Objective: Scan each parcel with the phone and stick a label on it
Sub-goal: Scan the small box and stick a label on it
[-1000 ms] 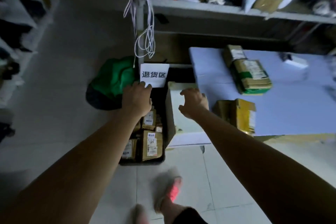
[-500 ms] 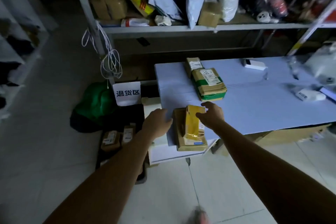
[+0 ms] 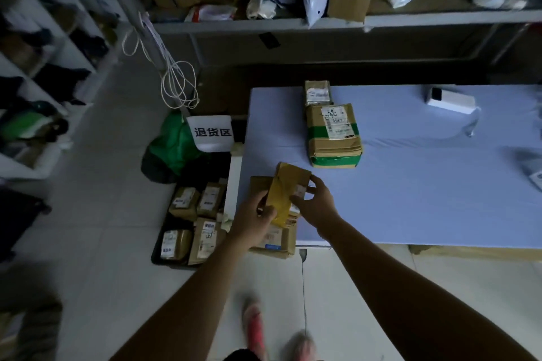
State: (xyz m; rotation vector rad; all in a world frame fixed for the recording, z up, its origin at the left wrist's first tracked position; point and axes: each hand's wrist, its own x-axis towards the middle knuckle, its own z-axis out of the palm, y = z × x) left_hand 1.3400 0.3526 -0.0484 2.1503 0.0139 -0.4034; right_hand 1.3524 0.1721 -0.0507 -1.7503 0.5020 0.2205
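My left hand (image 3: 258, 214) and right hand (image 3: 315, 204) grip a yellow-taped parcel (image 3: 289, 193) over the bench's (image 3: 410, 184) near left corner. Picking up for scanning, I judge; next I must free one hand for the phone.

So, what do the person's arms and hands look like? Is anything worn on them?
Both arms are bare. The left forearm and right forearm show no sleeve as far as the picture reaches. The left hand and right hand have no glove. I see no watch, bracelet or ring, though the picture is dim.
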